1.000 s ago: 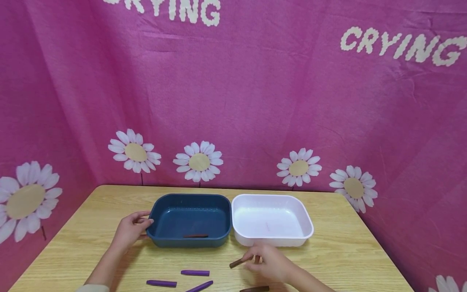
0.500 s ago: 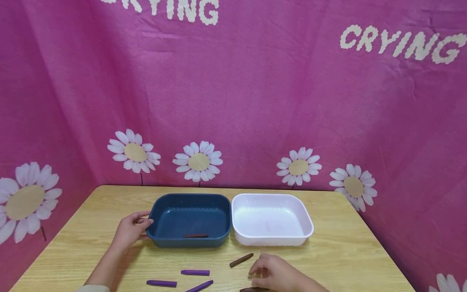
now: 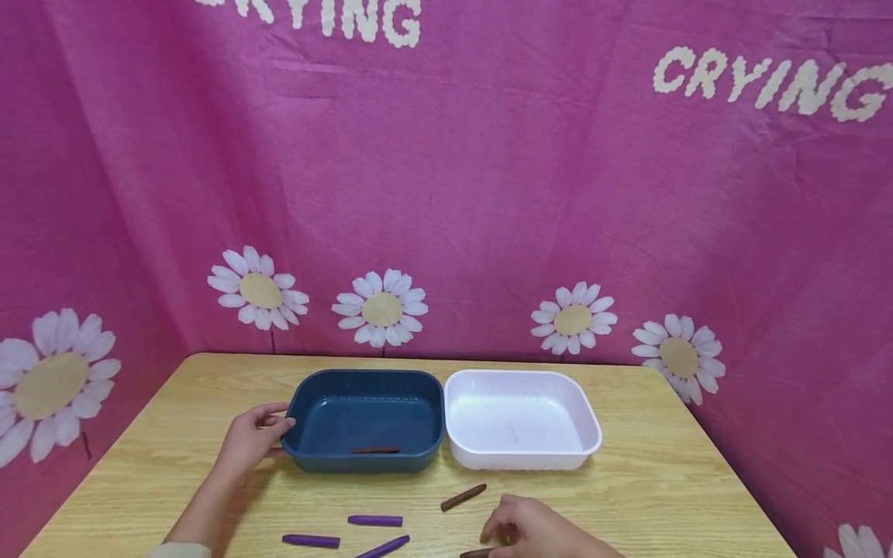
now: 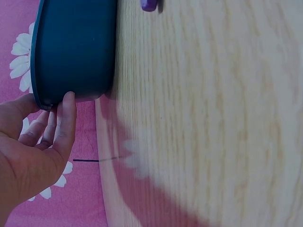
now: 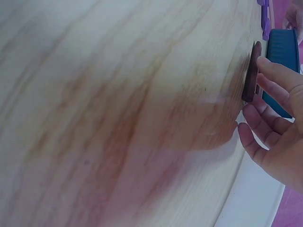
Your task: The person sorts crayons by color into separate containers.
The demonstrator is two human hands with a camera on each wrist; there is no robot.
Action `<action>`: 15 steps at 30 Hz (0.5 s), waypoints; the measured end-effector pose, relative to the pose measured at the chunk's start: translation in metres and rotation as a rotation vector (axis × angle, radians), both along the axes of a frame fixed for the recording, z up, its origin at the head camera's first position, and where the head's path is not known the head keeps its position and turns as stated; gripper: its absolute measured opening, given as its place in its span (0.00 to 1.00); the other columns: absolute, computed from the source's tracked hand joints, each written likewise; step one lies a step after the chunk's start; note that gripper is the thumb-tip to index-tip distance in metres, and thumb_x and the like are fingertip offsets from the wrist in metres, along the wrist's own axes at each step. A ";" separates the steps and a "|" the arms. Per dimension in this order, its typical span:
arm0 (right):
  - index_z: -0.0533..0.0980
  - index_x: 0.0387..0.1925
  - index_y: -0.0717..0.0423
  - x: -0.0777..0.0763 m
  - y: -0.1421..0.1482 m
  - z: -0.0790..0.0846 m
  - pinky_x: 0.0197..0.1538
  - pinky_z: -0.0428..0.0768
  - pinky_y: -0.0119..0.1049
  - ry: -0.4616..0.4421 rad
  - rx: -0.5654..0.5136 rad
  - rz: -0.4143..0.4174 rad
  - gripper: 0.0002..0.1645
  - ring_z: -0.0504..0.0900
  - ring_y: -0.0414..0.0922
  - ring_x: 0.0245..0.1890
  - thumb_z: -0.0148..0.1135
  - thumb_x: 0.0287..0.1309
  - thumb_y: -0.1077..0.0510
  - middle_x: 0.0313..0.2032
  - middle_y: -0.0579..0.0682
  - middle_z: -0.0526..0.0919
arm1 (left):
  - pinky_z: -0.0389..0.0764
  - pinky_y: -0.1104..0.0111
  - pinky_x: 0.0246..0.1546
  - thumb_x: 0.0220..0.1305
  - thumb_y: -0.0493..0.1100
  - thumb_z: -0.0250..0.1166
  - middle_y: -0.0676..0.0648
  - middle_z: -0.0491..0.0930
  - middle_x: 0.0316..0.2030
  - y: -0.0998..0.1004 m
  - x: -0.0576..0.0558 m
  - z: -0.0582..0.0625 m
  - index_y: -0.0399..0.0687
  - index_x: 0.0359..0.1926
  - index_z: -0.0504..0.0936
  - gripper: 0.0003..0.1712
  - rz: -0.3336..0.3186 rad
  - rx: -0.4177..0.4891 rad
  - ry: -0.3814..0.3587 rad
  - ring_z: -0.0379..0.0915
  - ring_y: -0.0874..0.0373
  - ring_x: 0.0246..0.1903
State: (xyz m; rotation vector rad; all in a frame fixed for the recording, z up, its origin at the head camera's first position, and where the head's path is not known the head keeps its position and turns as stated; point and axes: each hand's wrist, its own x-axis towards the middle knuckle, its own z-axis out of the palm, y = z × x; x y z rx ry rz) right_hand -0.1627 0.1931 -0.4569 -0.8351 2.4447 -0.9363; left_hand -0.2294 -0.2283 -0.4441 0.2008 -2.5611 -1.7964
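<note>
My left hand [image 3: 249, 443] holds the left end of a dark blue plastic basin [image 3: 293, 449], thumb over the rim and fingers against the outer wall, as the left wrist view [image 4: 40, 151] also shows. A brown crayon [image 3: 377, 449] lies inside this basin. At the front of the table, my right hand [image 3: 533, 527] is low over another brown crayon [image 5: 252, 75], fingers bent and thumb tip right at it; I cannot tell if it is pinched. A further brown crayon [image 3: 463, 497] lies slantwise in front of the basins.
A white basin [image 3: 523, 463] stands against the blue one's right side. Several purple crayons [image 3: 375, 521] lie on the wooden table [image 3: 649, 496] at front left. Behind the table hangs a pink cloth [image 3: 474, 194] printed with daisies and lettering.
My right hand released the slanted brown crayon on the table, then moved right and toward the front edge, over the other brown crayon. The left hand stays at the blue basin.
</note>
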 end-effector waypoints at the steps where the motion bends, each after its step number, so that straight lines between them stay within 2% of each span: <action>1: 0.83 0.35 0.49 0.001 0.000 0.000 0.30 0.70 0.23 -0.010 -0.005 -0.006 0.10 0.70 0.28 0.26 0.67 0.51 0.51 0.25 0.37 0.72 | 0.84 0.61 0.33 0.65 0.38 0.58 0.29 0.75 0.44 0.000 0.000 0.000 0.26 0.60 0.65 0.27 -0.002 0.000 0.000 0.80 0.57 0.30; 8: 0.83 0.33 0.49 0.001 -0.001 -0.002 0.32 0.71 0.24 -0.078 -0.027 -0.017 0.07 0.71 0.29 0.27 0.67 0.52 0.53 0.26 0.38 0.73 | 0.84 0.61 0.33 0.65 0.38 0.58 0.32 0.76 0.43 0.000 0.000 0.000 0.27 0.60 0.66 0.26 -0.009 0.000 0.007 0.80 0.58 0.31; 15: 0.83 0.31 0.52 0.002 0.000 -0.005 0.33 0.72 0.23 -0.051 -0.042 0.010 0.07 0.72 0.27 0.28 0.67 0.52 0.54 0.27 0.36 0.74 | 0.84 0.62 0.32 0.64 0.38 0.58 0.34 0.77 0.42 -0.001 -0.001 -0.002 0.28 0.60 0.66 0.26 -0.001 0.001 0.004 0.80 0.59 0.30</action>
